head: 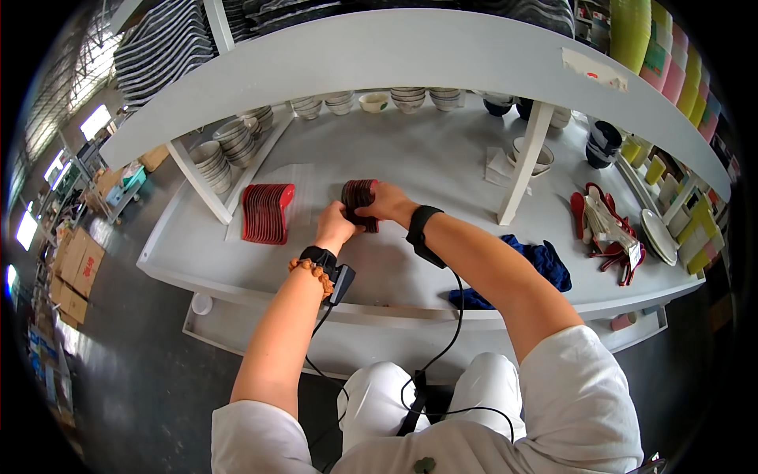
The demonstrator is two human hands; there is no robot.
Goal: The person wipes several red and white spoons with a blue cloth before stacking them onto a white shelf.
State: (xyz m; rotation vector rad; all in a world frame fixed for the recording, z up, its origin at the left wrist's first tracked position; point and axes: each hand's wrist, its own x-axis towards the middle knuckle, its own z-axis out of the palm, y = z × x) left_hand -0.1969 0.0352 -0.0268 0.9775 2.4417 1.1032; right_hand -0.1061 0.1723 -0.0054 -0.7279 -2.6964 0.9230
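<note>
Both of my hands are on a nested stack of red and black spoons (359, 192) standing on the grey shelf (408, 260). My right hand (385, 202) grips the stack from its right side, its fingers wrapped over it. Lower down on the left, my left hand (336, 226) holds the near part, and some fingertips are hidden behind the spoons. A larger stack of red and black soup spoons (265, 213) lies to the left of my hands, on a thin translucent sheet (302, 175).
Bowls (408, 99) line the back, with more stacked bowls (210, 166) at left. A white post (526, 166) rises right of my arm. Blue cloth (536, 260), loose red and white spoons (607, 225) and plates (658, 237) lie at right. A shelf board (367, 56) overhangs.
</note>
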